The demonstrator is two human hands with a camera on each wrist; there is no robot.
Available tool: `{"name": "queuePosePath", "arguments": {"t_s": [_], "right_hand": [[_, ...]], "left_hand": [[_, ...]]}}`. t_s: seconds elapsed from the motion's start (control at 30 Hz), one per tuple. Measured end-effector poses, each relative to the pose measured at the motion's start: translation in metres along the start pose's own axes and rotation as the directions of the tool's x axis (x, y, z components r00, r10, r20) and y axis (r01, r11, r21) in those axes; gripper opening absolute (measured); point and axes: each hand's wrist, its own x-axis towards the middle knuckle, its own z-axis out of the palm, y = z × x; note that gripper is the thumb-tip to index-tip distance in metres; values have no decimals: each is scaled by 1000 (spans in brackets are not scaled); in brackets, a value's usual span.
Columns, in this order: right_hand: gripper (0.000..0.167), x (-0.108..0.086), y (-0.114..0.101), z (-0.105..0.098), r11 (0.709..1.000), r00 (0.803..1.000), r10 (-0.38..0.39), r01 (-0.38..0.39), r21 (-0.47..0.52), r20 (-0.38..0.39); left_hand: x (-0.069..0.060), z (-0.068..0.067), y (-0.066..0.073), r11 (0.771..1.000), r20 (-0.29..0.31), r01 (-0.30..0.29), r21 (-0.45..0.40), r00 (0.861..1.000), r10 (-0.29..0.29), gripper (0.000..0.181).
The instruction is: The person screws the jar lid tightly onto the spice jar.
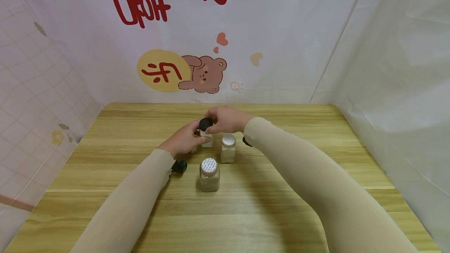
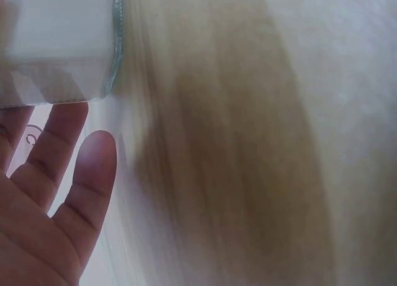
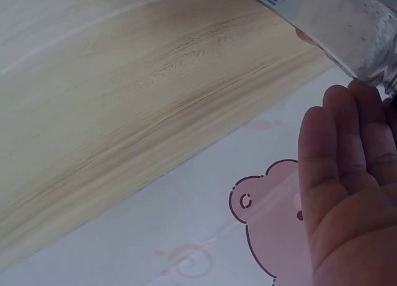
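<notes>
A clear square jar (image 1: 207,143) with pale contents and a black lid (image 1: 206,123) stands between my hands towards the back of the table. My left hand (image 1: 183,139) holds its body from the left, thumb in front. From the right, my right hand (image 1: 229,119) pinches the black lid at its rim. The left wrist view shows the lower end of the glass jar (image 2: 59,47) with fingers of that hand behind it. In the right wrist view, a barcode label shows on the jar (image 3: 341,28), and the right fingers are beside its lid end.
A jar with a white top (image 1: 228,151) stands just right of the held one. Nearer the front is another jar with a white patterned top (image 1: 209,177). The wooden table (image 1: 197,225) meets a white printed wall sheet (image 1: 277,50) at the back.
</notes>
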Motion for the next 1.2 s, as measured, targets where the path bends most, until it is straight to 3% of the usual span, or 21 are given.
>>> {"name": "queuePosePath", "arguments": {"t_s": [0.23, 0.4, 0.53, 0.8, 1.07, 1.2], "right_hand": [[61, 1, 3, 1, 1000, 1000, -20, 20, 7, 0], [49, -1, 4, 0, 999, 999, -43, 43, 8, 3], [43, -1, 3, 1, 1000, 1000, -17, 17, 19, 1], [57, -1, 6, 2, 998, 1000, -15, 15, 62, 8], [42, 0, 6, 3, 997, 1000, -18, 18, 80, 4], [49, 0, 6, 3, 996, 1000, 0, 0, 84, 4]], "left_hand": [[-1, 0, 1, 1000, 4, -9, -2, 1000, 9, 61], [0, 1, 0, 1000, 1, -3, -2, 1000, 3, 63], [0, 0, -1, 1000, -4, 2, 4, 1000, -2, 60], [-1, 0, 1, 1000, 5, -2, -8, 1000, 2, 62], [-1, 0, 2, 1000, 2, 14, -5, 1000, -14, 59], [0, 0, 1, 1000, 0, 14, 3, 1000, -14, 56]]}}
